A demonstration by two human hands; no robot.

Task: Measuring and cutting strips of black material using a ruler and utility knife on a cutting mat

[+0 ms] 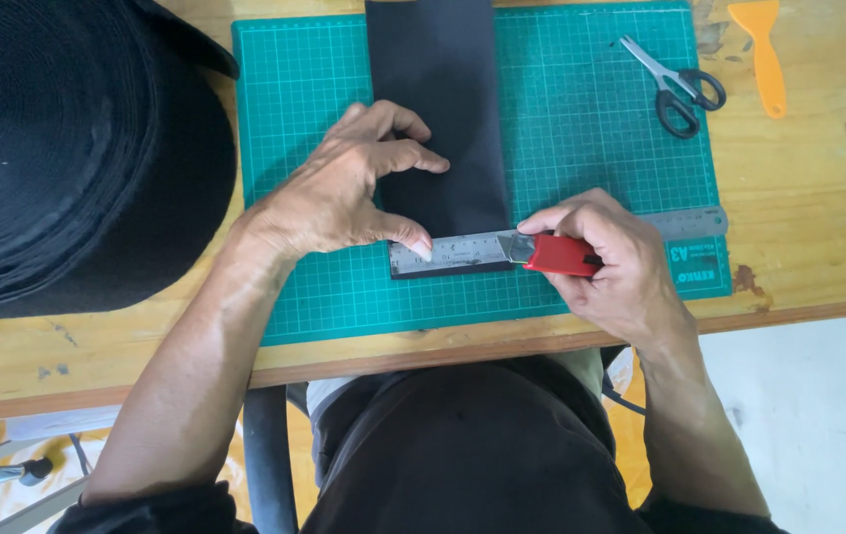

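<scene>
Cut just starting: left hand (344,193) pins the steel ruler (462,252) across the black fabric strip (440,109) on the green cutting mat (591,138), right hand (611,257) gripping red utility knife (556,254) at strip's right edge, strip apparently unsevered.

Only one printed marking shows: a small white label (692,265) printed on the green cutting mat (591,119), at the mat's near right corner. It lies just beyond the knuckles of the right hand (613,259), to their right, below the steel ruler's end. No packages, signs or screens appear.
</scene>
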